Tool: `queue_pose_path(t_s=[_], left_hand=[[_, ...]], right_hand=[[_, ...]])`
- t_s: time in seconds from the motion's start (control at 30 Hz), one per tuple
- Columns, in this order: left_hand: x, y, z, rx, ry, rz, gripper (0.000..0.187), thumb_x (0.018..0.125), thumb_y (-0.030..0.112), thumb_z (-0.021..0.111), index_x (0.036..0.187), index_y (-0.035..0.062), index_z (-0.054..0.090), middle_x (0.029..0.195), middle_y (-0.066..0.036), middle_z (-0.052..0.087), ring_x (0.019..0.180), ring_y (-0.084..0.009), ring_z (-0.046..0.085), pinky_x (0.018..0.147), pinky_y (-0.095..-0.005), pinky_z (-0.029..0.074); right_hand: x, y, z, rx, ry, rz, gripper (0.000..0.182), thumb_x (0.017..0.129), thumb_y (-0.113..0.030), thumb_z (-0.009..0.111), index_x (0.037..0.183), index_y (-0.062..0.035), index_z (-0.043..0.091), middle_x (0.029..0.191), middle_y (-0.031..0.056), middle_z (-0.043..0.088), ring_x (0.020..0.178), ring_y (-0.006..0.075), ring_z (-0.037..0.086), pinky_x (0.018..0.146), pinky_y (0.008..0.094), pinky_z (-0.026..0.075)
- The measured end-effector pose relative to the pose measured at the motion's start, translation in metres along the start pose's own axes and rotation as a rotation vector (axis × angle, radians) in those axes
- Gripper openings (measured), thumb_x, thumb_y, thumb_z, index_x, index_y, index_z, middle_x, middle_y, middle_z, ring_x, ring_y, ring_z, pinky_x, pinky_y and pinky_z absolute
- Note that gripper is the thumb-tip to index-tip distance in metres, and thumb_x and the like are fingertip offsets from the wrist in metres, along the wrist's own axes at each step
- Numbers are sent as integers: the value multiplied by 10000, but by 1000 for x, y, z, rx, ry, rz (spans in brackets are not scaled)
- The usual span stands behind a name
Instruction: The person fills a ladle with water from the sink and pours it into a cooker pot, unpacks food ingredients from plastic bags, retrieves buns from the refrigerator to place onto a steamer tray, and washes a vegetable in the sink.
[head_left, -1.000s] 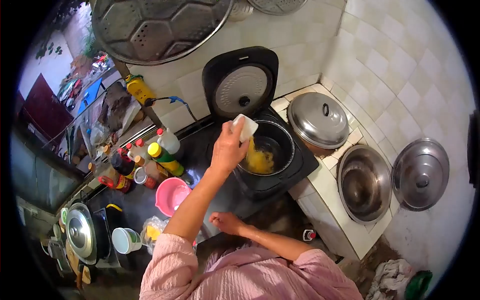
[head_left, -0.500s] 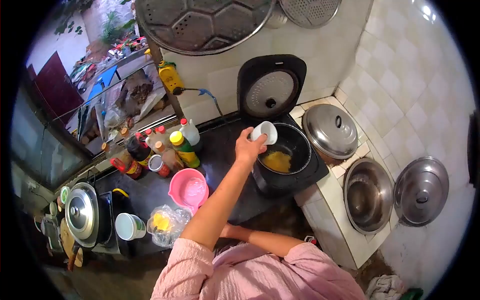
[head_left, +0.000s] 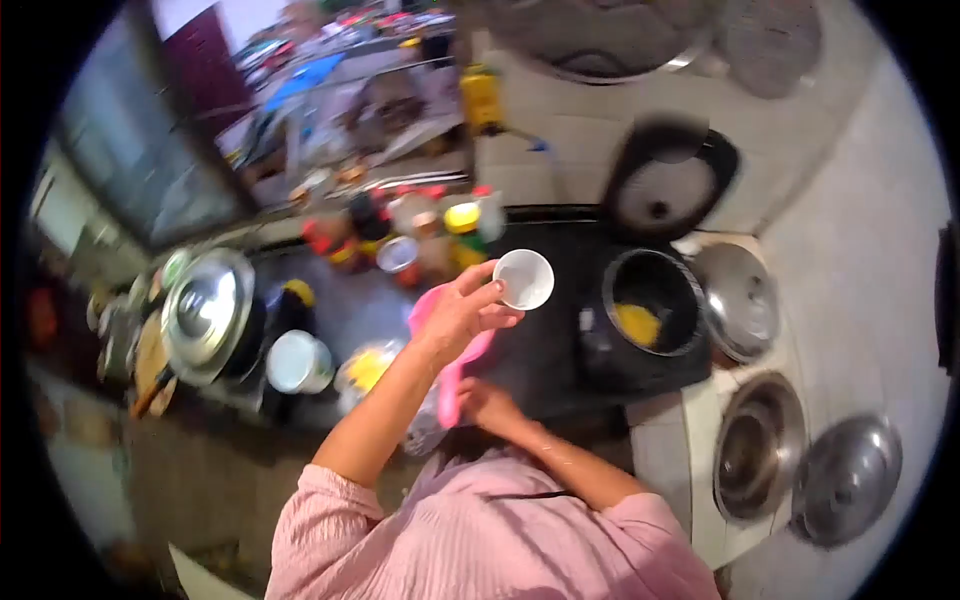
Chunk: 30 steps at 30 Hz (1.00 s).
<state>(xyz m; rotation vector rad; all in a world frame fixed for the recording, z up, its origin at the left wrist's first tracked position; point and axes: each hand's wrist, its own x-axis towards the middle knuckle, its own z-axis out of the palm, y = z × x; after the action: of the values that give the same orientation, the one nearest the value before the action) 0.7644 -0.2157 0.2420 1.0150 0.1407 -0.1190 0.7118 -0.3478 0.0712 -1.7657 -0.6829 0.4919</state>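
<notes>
The fingers (head_left: 486, 293) of the left hand (head_left: 452, 325) are closed about the side of a small white cup (head_left: 524, 280), which is held above the worktop (head_left: 545, 360) with its mouth turned up towards the camera. Partly hidden under that hand and wrist is a pink dipper (head_left: 450, 400), its handle pointing towards the person's body. The right hand (head_left: 487, 405) is at this handle, its fingers bent; whether they grip it or only rest against it, I cannot tell. To the right of the cup, well apart from it, a black cooker (head_left: 642, 375) stands with its lid (head_left: 668, 185) raised and yellow matter (head_left: 637, 325) in the bottom of its pot. Behind the dipper is a blurred cluster of bottles (head_left: 463, 222); to its left are a plastic bag (head_left: 368, 372) with something yellow in it, a white tub (head_left: 297, 362) and a steel-lidded pan (head_left: 207, 308). Beyond the cooker, on pale tiles, are a lidded pot (head_left: 738, 300) and a steel basin (head_left: 760, 445).
</notes>
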Motion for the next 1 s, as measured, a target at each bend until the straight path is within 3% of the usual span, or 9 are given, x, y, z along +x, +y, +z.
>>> queue_pose_path(t_s=[0.07, 0.13, 0.27, 0.3, 0.43, 0.53, 0.73, 0.93, 1.0], left_hand=[[-47, 14, -50, 102, 143, 140, 538, 852, 187, 635, 1319, 30, 417, 1085, -150, 587, 887, -269, 643, 785, -366, 534], [-96, 25, -94, 147, 293, 207, 556, 850, 178, 631, 1335, 27, 407, 1036, -141, 591, 873, -254, 646, 794, -357, 531], [-164, 2, -160, 386, 613, 123, 531, 823, 179, 666, 1289, 11, 473, 961, -121, 616, 777, -210, 635, 728, -320, 536], [-173, -15, -176, 485, 675, 90, 527, 816, 184, 675, 1277, 9, 490, 948, -116, 620, 757, -196, 631, 708, -309, 536], [-171, -79, -210, 1073, 926, 168, 600, 666, 269, 756, 1201, 62, 577, 888, -220, 588, 745, -291, 625, 702, -386, 510], [-162, -98, -216, 1307, 928, 128, 593, 731, 228, 708, 1266, 81, 497, 1021, -242, 505, 835, -403, 601, 721, -454, 504], [-140, -113, -231, 1347, 921, -35, 563, 737, 238, 694, 1237, 52, 513, 1046, -250, 511, 978, -429, 556, 823, -477, 469], [-133, -140, -255, 1174, 938, 99, 594, 709, 242, 715, 1231, 27, 532, 1138, -274, 546, 1048, -397, 546, 890, -435, 456], [-134, -134, -260, 1065, 977, 66, 597, 701, 245, 726, 1221, 16, 542, 1033, -252, 593, 951, -361, 592, 840, -413, 481]], right_hand=[[12, -12, -1, -121, -12, 45, 157, 834, -75, 550, 959, -25, 630, 919, 119, 638, 824, 237, 628, 761, 332, 490], [20, -8, 10, -82, 55, -154, 159, 833, -58, 544, 963, -18, 627, 909, 121, 628, 792, 233, 629, 750, 312, 491], [34, -26, 42, -128, -23, -260, 218, 803, -24, 550, 1005, -39, 629, 1136, 155, 559, 984, 263, 593, 811, 316, 481], [37, -28, 52, -292, -72, -278, 273, 806, -97, 578, 1075, -85, 621, 1270, 199, 466, 1165, 337, 480, 954, 387, 408], [48, -55, 81, -625, -190, -348, 378, 814, -233, 588, 1175, -119, 587, 1336, 255, 403, 1252, 424, 362, 1058, 490, 269], [55, -48, 99, -799, -293, -223, 410, 813, -210, 580, 1193, -59, 560, 1321, 245, 425, 1257, 417, 361, 1050, 482, 284], [60, -35, 108, -736, -301, -245, 427, 794, -205, 600, 1174, -16, 555, 1301, 213, 457, 1243, 375, 391, 1040, 475, 294], [60, -39, 98, -631, -326, -147, 405, 782, -168, 600, 1162, -32, 565, 1295, 213, 459, 1230, 370, 404, 1031, 455, 315], [60, -35, 96, -617, -315, -158, 404, 779, -162, 601, 1161, -35, 566, 1297, 213, 457, 1227, 373, 407, 1033, 455, 315]])
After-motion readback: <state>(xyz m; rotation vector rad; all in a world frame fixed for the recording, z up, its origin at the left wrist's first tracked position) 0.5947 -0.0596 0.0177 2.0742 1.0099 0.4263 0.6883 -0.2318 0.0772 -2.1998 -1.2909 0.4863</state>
